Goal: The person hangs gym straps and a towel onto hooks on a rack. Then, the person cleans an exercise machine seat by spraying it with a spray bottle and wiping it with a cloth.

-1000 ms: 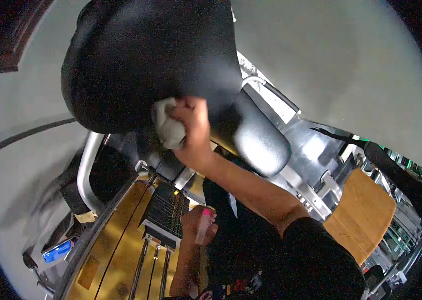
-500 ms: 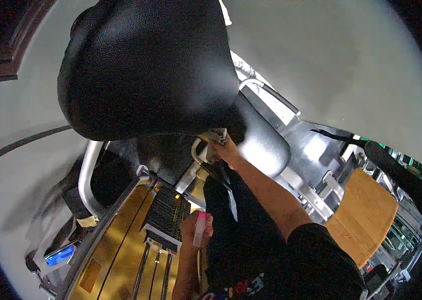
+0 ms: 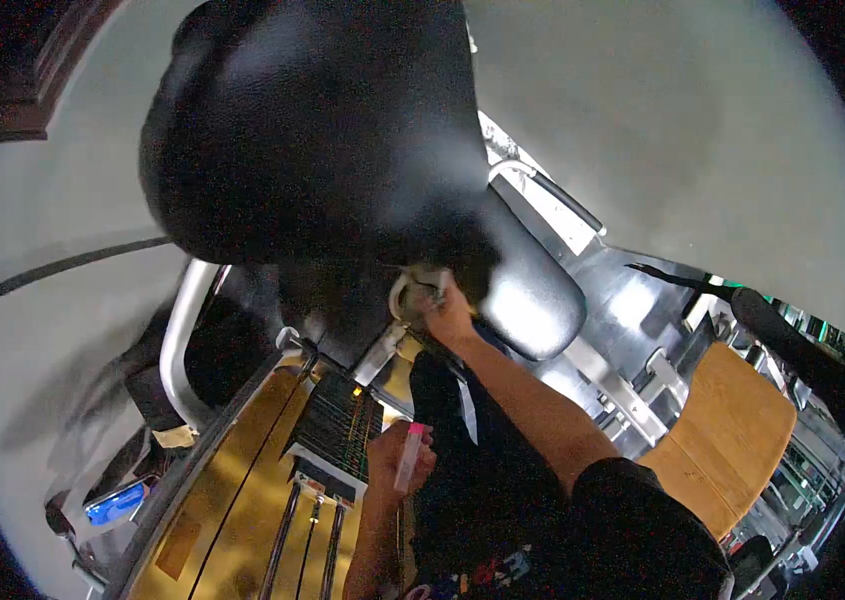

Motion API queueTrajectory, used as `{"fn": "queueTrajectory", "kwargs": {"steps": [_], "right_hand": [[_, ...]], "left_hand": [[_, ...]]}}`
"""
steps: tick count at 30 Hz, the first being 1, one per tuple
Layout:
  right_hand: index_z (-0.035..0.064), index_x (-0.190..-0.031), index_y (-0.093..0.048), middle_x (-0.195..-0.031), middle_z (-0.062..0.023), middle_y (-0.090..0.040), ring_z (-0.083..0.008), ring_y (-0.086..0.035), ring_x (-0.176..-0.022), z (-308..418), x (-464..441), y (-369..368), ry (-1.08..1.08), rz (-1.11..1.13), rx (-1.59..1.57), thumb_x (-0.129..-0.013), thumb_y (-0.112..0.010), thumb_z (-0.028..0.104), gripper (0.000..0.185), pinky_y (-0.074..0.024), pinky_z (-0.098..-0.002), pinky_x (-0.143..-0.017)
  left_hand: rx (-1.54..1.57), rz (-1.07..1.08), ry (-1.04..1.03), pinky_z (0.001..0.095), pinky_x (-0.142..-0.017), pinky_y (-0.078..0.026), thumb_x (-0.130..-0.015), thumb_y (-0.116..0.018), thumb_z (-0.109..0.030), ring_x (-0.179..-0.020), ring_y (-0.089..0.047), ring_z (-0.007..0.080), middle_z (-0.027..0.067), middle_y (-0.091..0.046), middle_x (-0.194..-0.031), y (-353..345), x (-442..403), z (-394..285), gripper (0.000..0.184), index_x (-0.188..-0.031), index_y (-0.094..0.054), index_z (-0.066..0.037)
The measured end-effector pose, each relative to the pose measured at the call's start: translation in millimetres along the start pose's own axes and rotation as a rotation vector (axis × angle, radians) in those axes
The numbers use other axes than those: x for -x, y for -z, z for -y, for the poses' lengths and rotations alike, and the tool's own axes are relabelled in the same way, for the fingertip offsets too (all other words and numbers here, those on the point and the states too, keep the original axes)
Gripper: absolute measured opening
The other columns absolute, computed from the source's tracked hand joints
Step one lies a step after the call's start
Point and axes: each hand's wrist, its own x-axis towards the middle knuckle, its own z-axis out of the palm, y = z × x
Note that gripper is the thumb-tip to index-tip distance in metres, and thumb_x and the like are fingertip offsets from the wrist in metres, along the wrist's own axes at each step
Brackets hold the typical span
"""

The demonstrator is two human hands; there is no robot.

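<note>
A large black padded backrest (image 3: 313,130) fills the upper left. Just below its lower edge, my right hand (image 3: 448,312) grips a pale cloth (image 3: 427,276), somewhat blurred, beside a curved metal part. Lower down, my left hand (image 3: 393,458) is closed around a small clear bottle with a pink top (image 3: 409,457), held near the weight stack (image 3: 338,425). A black padded seat (image 3: 533,290) lies right of my right hand.
A silver curved tube (image 3: 183,335) rises at the left. The yellow machine panel (image 3: 228,490) stands lower left, with a blue object (image 3: 115,504) beyond it. At the right are a wooden board (image 3: 728,435) and a black-gripped handle (image 3: 565,203).
My right hand with the cloth has come down from the backrest's face to below its lower edge. The left hand still holds the bottle, and the view has shifted slightly.
</note>
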Motion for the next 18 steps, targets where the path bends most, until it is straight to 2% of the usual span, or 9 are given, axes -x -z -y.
{"fn": "queueTrajectory", "kwargs": {"steps": [1,3,5,6,10,13,15,16,18], "right_hand": [[0.0120,-0.138,-0.041,-0.123,-0.0125,-0.056,-0.0255,-0.055,-0.111,-10.9,2.1,3.2,-0.178,0.012,0.018,-0.086,-0.059,-0.002,0.057,-0.0462,-0.0360,-0.092],[0.0155,-0.142,-0.035,-0.128,-0.0105,-0.053,-0.0253,-0.055,-0.112,-23.4,-11.0,12.8,-0.499,-0.151,-0.457,-0.087,-0.057,-0.003,0.062,-0.0470,-0.0366,-0.092],[0.0175,-0.142,-0.033,-0.129,-0.0102,-0.052,-0.0249,-0.054,-0.112,-26.1,-36.3,12.4,-0.408,-0.210,-0.578,-0.089,-0.056,0.000,0.060,-0.0480,-0.0377,-0.092],[0.0195,-0.143,-0.031,-0.131,-0.0099,-0.050,-0.0246,-0.054,-0.113,-26.1,-48.7,11.6,-0.326,-0.279,-0.699,-0.091,-0.055,0.003,0.059,-0.0489,-0.0388,-0.092],[0.0207,-0.145,-0.026,-0.135,-0.0085,-0.043,-0.0242,-0.044,-0.123,-8.0,-77.0,23.0,-0.346,-0.233,-0.745,-0.097,-0.052,0.015,0.055,-0.0417,-0.0404,-0.099],[0.0205,-0.139,-0.034,-0.132,-0.0079,-0.051,-0.0264,-0.053,-0.117,0.6,-67.7,30.9,-0.061,-0.065,-0.633,-0.098,-0.054,0.021,0.045,-0.0508,-0.0421,-0.092],[0.0176,-0.145,-0.027,-0.134,-0.0087,-0.045,-0.0253,-0.048,-0.118,-13.4,-44.8,24.7,-0.161,-0.092,-0.752,-0.097,-0.054,0.016,0.054,-0.0421,-0.0413,-0.100],[0.0170,-0.138,-0.035,-0.128,-0.0073,-0.049,-0.0237,-0.050,-0.115,-21.6,-41.3,18.1,-0.300,-0.271,-0.468,-0.095,-0.057,0.017,0.048,-0.0449,-0.0401,-0.096],[0.0173,-0.134,-0.037,-0.125,-0.0076,-0.050,-0.0242,-0.052,-0.113,-74.0,-52.9,-7.3,-0.306,-0.275,-0.602,-0.094,-0.056,0.016,0.044,-0.0468,-0.0403,-0.094]], "left_hand": [[0.188,0.003,0.071,0.0313,-0.059,-0.054,-0.073,-0.071,-0.009,-0.067,-0.066,0.0167,0.0084,-0.066,-0.077,2.6,3.0,-1.0,0.024,-0.094,-0.066,-0.002],[0.378,-0.005,0.131,0.0317,-0.059,-0.054,-0.071,-0.072,-0.010,-0.068,-0.066,0.0177,0.0085,-0.066,-0.078,5.3,1.5,-6.8,0.024,-0.094,-0.066,-0.003],[-0.085,-0.160,-0.275,0.0324,-0.061,-0.055,-0.070,-0.073,-0.012,-0.068,-0.067,0.0190,0.0079,-0.067,-0.079,3.6,-6.3,-16.1,0.026,-0.094,-0.067,-0.005],[0.473,-0.043,0.093,0.0325,-0.063,-0.056,-0.070,-0.073,-0.012,-0.069,-0.068,0.0199,0.0070,-0.068,-0.081,-3.3,4.3,15.7,0.027,-0.095,-0.068,-0.006],[0.145,0.012,-0.048,0.0316,-0.064,-0.056,-0.069,-0.073,-0.010,-0.069,-0.067,0.0185,0.0058,-0.068,-0.082,8.9,6.0,16.8,0.029,-0.097,-0.068,-0.007],[0.009,-0.122,-0.282,0.0314,-0.064,-0.056,-0.068,-0.074,-0.012,-0.068,-0.067,0.0180,0.0059,-0.068,-0.082,21.9,7.0,-23.5,0.031,-0.098,-0.068,-0.008],[0.100,-0.104,-0.169,0.0319,-0.064,-0.055,-0.068,-0.075,-0.012,-0.069,-0.067,0.0186,0.0071,-0.068,-0.082,20.6,11.3,-9.8,0.032,-0.099,-0.068,-0.008],[0.102,-0.113,-0.178,0.0319,-0.064,-0.055,-0.068,-0.075,-0.012,-0.069,-0.067,0.0186,0.0071,-0.068,-0.082,19.7,13.1,2.4,0.032,-0.099,-0.068,-0.008],[0.539,0.059,0.178,0.0322,-0.064,-0.055,-0.068,-0.076,-0.014,-0.071,-0.068,0.0188,0.0070,-0.068,-0.083,20.1,7.2,27.2,0.033,-0.099,-0.067,-0.008]]}}
